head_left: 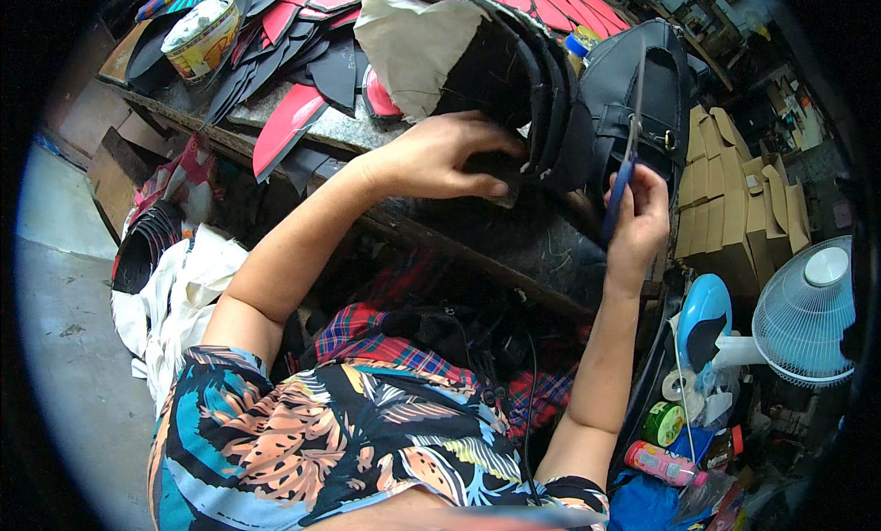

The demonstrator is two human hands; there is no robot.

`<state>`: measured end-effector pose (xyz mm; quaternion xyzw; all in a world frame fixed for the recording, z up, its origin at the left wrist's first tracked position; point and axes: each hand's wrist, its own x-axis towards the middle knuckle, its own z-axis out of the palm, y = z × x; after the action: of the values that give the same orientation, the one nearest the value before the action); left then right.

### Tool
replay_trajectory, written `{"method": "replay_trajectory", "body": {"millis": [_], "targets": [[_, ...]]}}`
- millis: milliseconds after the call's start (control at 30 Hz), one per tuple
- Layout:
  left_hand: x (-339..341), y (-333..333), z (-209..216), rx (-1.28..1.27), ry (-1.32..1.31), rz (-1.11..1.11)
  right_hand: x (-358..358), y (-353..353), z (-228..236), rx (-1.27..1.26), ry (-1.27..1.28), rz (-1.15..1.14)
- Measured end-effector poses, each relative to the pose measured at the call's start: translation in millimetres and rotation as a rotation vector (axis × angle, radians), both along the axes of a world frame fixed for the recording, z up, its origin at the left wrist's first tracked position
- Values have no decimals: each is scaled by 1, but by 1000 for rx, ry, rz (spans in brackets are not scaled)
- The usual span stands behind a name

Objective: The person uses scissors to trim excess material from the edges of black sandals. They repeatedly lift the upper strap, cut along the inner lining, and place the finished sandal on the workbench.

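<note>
Scissors, blue-handled [617, 205], one pair: clasped in the right hand [644, 217], metal end pointing up and away from the grip. Left hand [450, 159]: left of that grip, at the lower edge of black curved pieces [491, 67] (whether closed on them, I cannot tell). Just beyond the grip: black buckled bag [610, 90]. Right of it: tan cartons [725, 205]. Lower right: fan [803, 315].

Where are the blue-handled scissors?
Head view, right of centre: the blue-handled scissors are in the right hand, blades up, in front of the black buckled bag.
</note>
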<state>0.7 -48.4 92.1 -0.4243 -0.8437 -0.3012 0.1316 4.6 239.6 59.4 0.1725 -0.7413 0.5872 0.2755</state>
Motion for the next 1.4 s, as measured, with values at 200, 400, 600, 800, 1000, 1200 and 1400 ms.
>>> {"method": "replay_trajectory", "body": {"millis": [200,400,600,800,1000,1200,1400], "targets": [[-6,59,7,567,-337,228,-8,-25,-15,-2,-143,69],[-24,67,24,807,-176,38,13,-12,-11,-306,-101,272],[-34,32,32,1291,-505,-590,18,-5,1,-374,43,222],[-2,17,-26,1279,-563,215,3,-13,-17,-406,-47,406],[23,-6,-16,588,332,677,1,-22,-41,-185,-39,206],[27,14,-24,58,476,526,9,-24,-40,-140,-119,203],[19,10,-32,45,602,600,10,-29,-38,19,-56,93]]}}
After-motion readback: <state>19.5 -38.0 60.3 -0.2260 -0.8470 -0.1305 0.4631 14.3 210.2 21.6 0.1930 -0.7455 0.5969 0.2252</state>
